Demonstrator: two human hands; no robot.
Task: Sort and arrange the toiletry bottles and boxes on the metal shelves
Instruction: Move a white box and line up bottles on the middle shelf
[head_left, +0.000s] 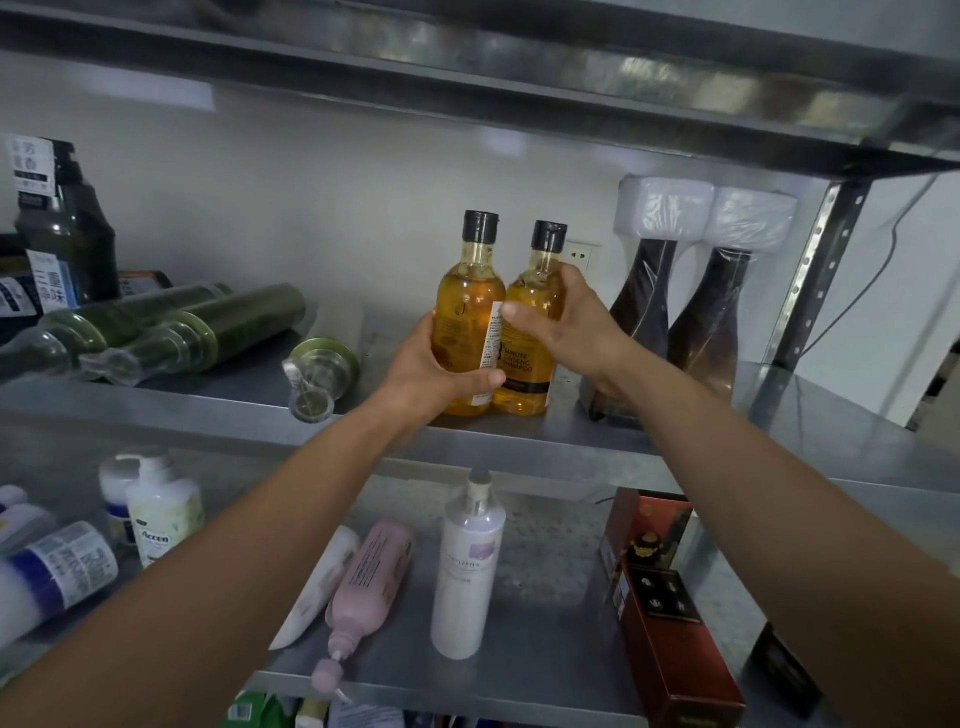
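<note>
Two amber shampoo bottles with black caps stand upright side by side on the upper metal shelf (571, 441). My left hand (436, 371) wraps the lower body of the left amber bottle (467, 291). My right hand (563, 325) grips the right amber bottle (537, 306) around its middle. The two bottles touch each other. Just to their right stand two dark brown bottles (644, 306) with white plastic-wrapped tops.
Green bottles (171, 332) lie on their sides at the shelf's left, beside a tall dark bottle (67, 228). On the lower shelf (550, 644) are a white spray bottle (470, 566), a toppled pink pump bottle (371, 582), red-brown boxes (670, 618) and several white bottles at left.
</note>
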